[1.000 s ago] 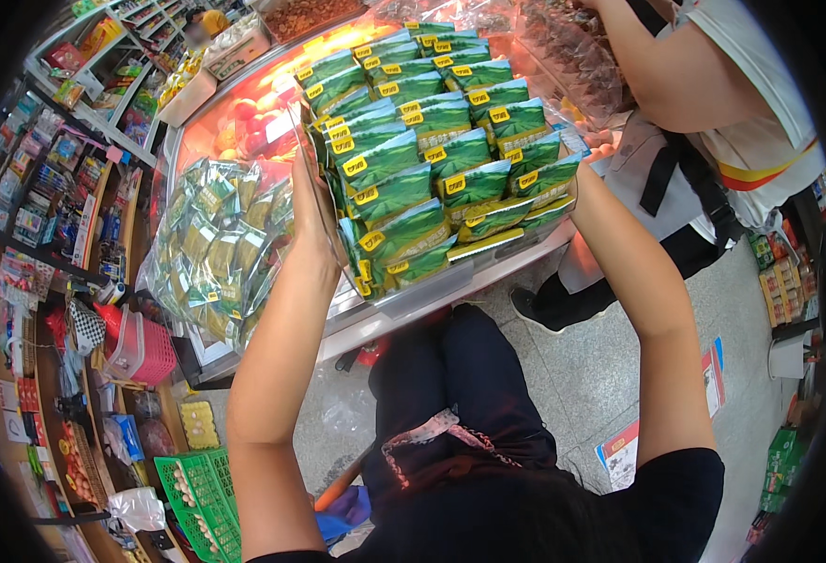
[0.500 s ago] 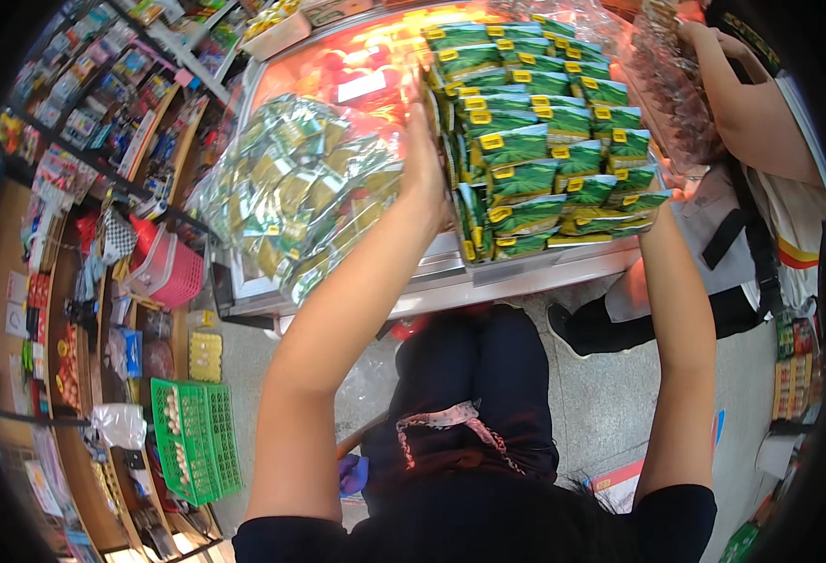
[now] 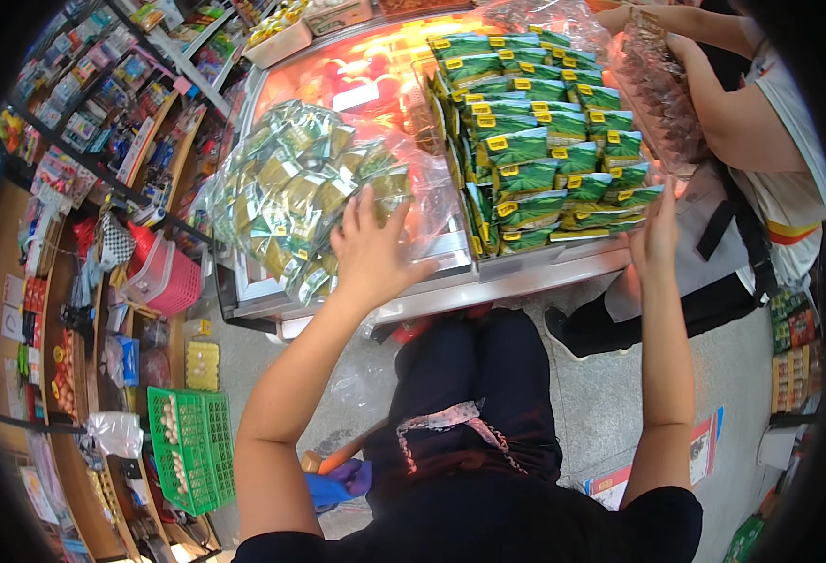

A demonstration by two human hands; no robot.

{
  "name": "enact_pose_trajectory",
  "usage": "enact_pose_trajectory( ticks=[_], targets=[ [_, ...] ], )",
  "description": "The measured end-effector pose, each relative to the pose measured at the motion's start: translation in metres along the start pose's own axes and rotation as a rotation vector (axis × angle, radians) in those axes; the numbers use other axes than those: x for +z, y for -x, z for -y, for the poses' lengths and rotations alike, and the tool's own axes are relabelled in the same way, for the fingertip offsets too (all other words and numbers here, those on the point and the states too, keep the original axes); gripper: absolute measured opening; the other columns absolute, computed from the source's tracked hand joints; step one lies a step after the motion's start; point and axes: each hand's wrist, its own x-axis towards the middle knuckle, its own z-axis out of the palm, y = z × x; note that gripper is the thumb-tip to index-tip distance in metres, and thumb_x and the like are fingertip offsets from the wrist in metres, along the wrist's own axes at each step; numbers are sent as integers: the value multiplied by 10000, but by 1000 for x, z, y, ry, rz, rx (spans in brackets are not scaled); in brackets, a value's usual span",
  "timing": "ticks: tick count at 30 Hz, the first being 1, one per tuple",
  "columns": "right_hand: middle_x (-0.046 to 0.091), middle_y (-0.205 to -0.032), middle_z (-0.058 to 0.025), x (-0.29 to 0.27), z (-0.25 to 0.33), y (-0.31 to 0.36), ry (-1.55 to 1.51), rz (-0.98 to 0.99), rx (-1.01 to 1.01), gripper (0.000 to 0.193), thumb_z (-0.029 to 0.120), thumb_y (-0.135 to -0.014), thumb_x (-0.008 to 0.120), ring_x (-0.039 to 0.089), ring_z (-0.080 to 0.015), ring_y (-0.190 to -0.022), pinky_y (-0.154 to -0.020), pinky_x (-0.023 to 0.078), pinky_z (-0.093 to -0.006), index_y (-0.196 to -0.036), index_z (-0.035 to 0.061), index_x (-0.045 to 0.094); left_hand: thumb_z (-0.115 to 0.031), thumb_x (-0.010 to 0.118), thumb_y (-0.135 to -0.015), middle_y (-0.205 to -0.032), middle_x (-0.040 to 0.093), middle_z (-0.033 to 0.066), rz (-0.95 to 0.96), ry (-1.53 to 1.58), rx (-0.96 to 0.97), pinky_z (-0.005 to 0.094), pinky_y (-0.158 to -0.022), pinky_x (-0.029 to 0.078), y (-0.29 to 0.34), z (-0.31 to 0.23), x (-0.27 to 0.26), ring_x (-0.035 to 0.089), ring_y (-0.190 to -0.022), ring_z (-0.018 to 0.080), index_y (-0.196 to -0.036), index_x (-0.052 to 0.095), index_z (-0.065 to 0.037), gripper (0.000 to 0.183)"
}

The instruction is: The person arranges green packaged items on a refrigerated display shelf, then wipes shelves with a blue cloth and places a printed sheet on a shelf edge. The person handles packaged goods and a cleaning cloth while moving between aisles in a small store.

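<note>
Left hand [image 3: 375,267] hopped to the bag [image 3: 286,183], fingers apart; right hand's [image 3: 655,242] together by green, yellow-tagged packs [image 3: 527,174], counter's [image 3: 408,305] front edge.

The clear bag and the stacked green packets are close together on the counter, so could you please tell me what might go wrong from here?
The green packets stand close to the front edge of the counter, so a bump from the right hand at their side could perhaps knock some over it. The clear bag is also near that edge and may slide off if the left hand, spread over it, drags it.
</note>
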Motion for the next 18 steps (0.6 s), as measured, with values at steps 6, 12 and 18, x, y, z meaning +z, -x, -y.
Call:
enact_pose_trajectory(
  ticks=[6, 12, 18],
  targets=[
    [435, -1441, -39, -5, -18, 50, 64, 18, -42, 573, 423, -1023, 438, 408, -147, -1291, -1083, 282, -313, -1485, 92, 367, -271, 680, -792, -1356, 515, 134, -96, -76, 74, 572, -908, 368, -4, 41, 18, 481, -1186, 367, -1136, 656, -164, 361],
    [316, -1518, -84, 18, -22, 75, 364, 4, -246, 619, 298, -1018, 463, 324, -178, -1381, -1153, 222, -339, -1528, 44, 221, -131, 647, -768, -1076, 635, 47, -211, -66, 107, 485, -831, 449, -1, 66, 9, 579, -1016, 299, -952, 659, -93, 188],
    [318, -1528, -100, 13, -33, 100, 417, -104, -212, 641, 330, -993, 505, 311, -225, -1386, -1114, 253, -369, -1521, 77, 245, -50, 648, -761, -997, 644, 108, -152, 43, 123, 440, -794, 478, 17, 86, -14, 583, -941, 345, -924, 633, -37, 165]
  ],
)
